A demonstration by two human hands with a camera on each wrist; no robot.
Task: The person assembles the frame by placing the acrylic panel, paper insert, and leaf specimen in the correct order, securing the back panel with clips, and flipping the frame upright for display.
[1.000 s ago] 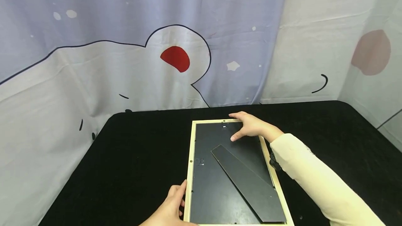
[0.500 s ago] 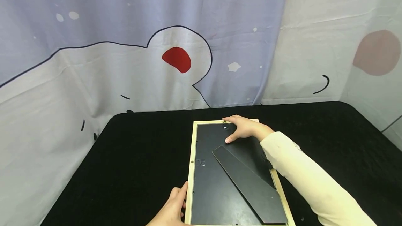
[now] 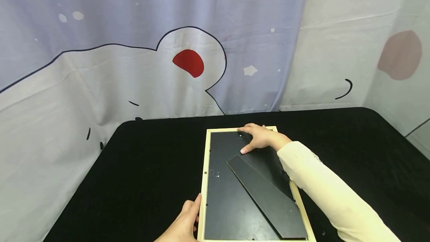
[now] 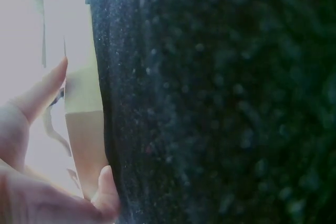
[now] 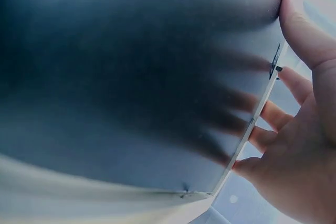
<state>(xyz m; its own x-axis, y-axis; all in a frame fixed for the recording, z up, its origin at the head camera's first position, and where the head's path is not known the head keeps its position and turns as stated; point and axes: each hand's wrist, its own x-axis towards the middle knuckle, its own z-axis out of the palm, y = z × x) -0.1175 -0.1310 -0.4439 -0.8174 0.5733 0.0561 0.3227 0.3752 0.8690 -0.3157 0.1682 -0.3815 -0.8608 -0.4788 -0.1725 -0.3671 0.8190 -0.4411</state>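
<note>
A picture frame [image 3: 203, 182] with a pale wooden rim lies face down, its black backing board [image 3: 221, 212] upward. A tapered black stand leg [image 3: 265, 197] runs diagonally over the board. My left hand [image 3: 179, 223] holds the frame's near left side; in the left wrist view its fingers touch the rim's side [image 4: 86, 135] at a corner. At the far edge my right hand [image 3: 260, 137] grips the rim, thumb over the board. The right wrist view shows spread fingertips [image 5: 260, 132] meeting the rim's edge. The frame's front is hidden.
Black cloth covers the table [image 3: 144, 167] around the frame. Behind the table hangs a lilac and white curtain [image 3: 255, 29] with a cartoon print. Small metal hangers [image 3: 215, 173] sit on the backing board.
My right hand has shifted a little left along the far rim, its forearm now covering more of the frame's right side. The left hand and the frame stay nearly in place.
</note>
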